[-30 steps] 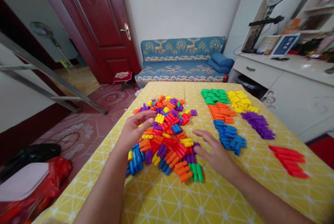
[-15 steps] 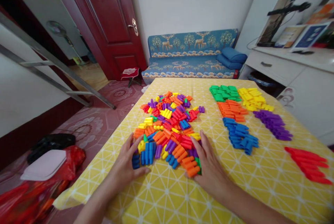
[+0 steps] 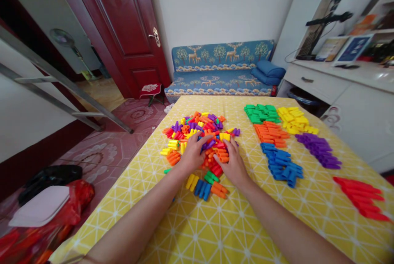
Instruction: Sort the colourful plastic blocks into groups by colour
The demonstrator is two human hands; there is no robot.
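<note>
Six colour groups done, one heap still mixed.
Left hand and right hand curl over it, grip unclear.

Jumbled heap of multicoloured tubular plastic pieces, lying at many angles, on yellow tablecloth

Yellow-clothed table, mixed-colour heap of small pieces, six single-colour groups rightward

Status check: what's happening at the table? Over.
Left hand, right hand: both at mixed pile. Hands hide part of it. Single-colour groups apart, to the right.
</note>
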